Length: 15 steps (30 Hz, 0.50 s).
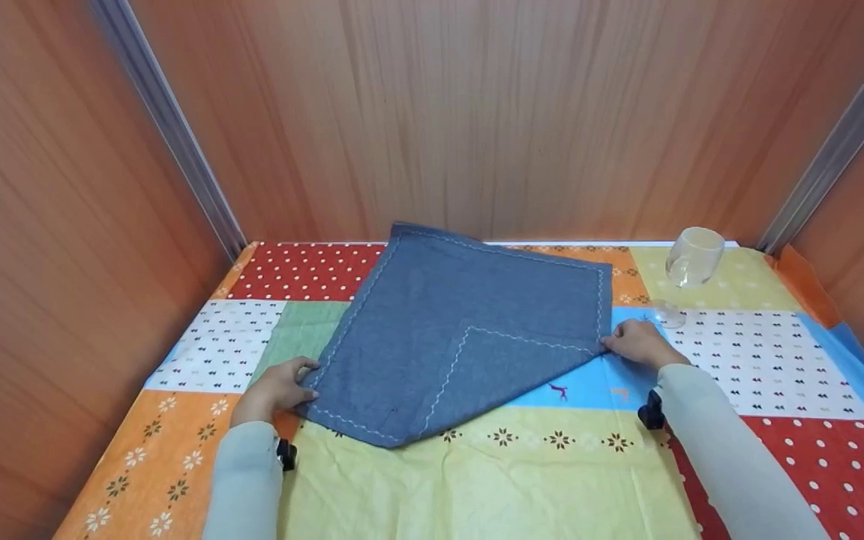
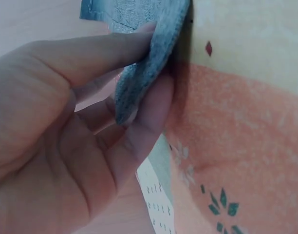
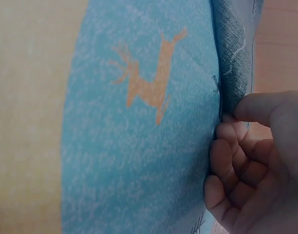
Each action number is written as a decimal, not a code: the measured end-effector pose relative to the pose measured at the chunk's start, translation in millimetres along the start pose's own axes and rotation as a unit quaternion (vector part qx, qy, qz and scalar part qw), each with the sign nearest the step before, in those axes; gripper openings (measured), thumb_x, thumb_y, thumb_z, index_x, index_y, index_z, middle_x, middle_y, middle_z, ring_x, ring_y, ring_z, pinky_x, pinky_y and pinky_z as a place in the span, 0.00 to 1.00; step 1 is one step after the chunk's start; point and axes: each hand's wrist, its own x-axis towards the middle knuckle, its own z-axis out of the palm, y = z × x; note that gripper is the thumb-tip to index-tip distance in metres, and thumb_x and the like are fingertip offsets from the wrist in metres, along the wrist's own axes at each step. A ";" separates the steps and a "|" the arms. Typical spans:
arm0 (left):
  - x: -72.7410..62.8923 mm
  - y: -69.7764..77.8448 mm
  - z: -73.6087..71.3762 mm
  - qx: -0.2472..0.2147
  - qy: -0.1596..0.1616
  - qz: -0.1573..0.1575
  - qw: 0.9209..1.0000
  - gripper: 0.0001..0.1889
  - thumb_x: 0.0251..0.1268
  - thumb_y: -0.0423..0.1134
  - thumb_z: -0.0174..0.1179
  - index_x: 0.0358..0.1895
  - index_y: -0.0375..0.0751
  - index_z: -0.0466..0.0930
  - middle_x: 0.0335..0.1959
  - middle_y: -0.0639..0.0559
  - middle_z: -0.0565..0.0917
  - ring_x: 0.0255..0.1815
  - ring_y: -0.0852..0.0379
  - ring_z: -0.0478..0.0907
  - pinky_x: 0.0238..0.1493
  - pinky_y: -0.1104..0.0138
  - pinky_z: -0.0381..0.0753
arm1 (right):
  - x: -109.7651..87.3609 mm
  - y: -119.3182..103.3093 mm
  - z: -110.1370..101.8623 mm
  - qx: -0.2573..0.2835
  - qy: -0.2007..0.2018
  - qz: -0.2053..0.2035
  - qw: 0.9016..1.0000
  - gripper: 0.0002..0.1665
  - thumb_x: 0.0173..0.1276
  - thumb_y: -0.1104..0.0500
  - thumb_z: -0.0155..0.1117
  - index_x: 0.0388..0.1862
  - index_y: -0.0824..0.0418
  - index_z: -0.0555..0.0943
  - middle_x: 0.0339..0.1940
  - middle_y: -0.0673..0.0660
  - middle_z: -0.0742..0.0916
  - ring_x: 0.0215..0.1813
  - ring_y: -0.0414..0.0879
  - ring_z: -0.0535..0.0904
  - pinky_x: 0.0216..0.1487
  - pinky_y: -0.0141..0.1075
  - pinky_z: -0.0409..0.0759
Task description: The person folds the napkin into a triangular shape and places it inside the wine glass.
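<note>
No readable text, label or number anywhere (only patterns).

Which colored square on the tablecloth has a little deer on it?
The light blue patch, beside the right hand pinching the blue cloth. The others show dots, flowers or tiny marks.

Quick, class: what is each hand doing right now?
Left hand: pinches the left corner of the blue cloth.
Right hand: pinches the cloth's right corner.
</note>
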 end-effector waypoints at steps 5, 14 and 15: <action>7.6 -1.2 -1.1 -0.028 0.013 -0.019 0.999 0.26 0.68 0.29 0.63 0.69 0.38 0.72 0.70 0.28 0.67 0.60 0.39 0.71 0.50 0.54 0.77 | -6.1 -1.0 -2.7 -0.008 -0.013 -0.001 1.000 0.21 0.74 0.53 0.57 0.20 0.56 0.70 0.17 0.50 0.71 0.21 0.43 0.67 0.25 0.36 0.66; 20.6 -6.8 -3.9 -0.068 0.029 -0.029 0.997 0.26 0.68 0.29 0.63 0.69 0.38 0.72 0.69 0.27 0.68 0.57 0.42 0.75 0.52 0.53 0.77 | -21.3 -5.0 -3.0 -0.018 -0.049 0.019 0.998 0.19 0.73 0.54 0.59 0.21 0.57 0.71 0.19 0.50 0.72 0.22 0.44 0.67 0.26 0.37 0.66; 22.1 -7.3 -4.2 -0.076 0.030 -0.030 0.996 0.26 0.68 0.29 0.63 0.69 0.37 0.72 0.68 0.27 0.69 0.58 0.42 0.75 0.53 0.53 0.77 | -23.2 -5.0 -3.2 -0.019 -0.056 0.019 0.998 0.18 0.73 0.53 0.59 0.22 0.57 0.71 0.19 0.50 0.73 0.23 0.44 0.67 0.26 0.37 0.66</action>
